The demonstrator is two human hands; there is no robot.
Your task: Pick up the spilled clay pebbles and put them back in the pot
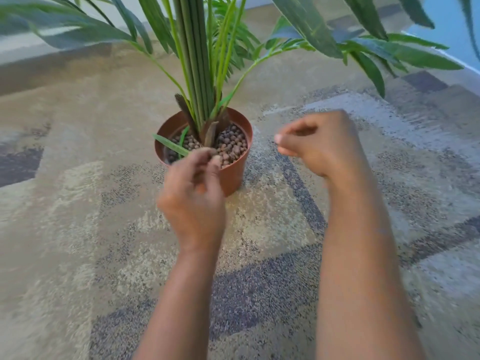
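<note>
Head view, looking down at a patterned carpet (78, 216) in beige, grey and dark patches. Terracotta-coloured plastic pot (235, 175) stands upright on it, near centre frame, holding a palm-like plant (197, 61) with a bundle of straight green stems and long drooping leaves spreading out of frame. Clay pebbles (232, 145) fill the pot surface around the stem base, brown and rounded, mostly visible on the right side. Left hand (193, 193) raised over the near rim of the pot, fingers (205, 154) curled and pinched together at the tips just above the pebbles; image is motion-blurred, so cannot tell whether a pebble sits between them. Right hand (317, 142) held to the right of the pot, apart from it, above the carpet, fingers loosely curled in toward the thumb; cannot tell whether it holds anything. Both forearms bare, entering from the bottom edge. No loose pebbles discernible on the carpet through the blur.
</note>
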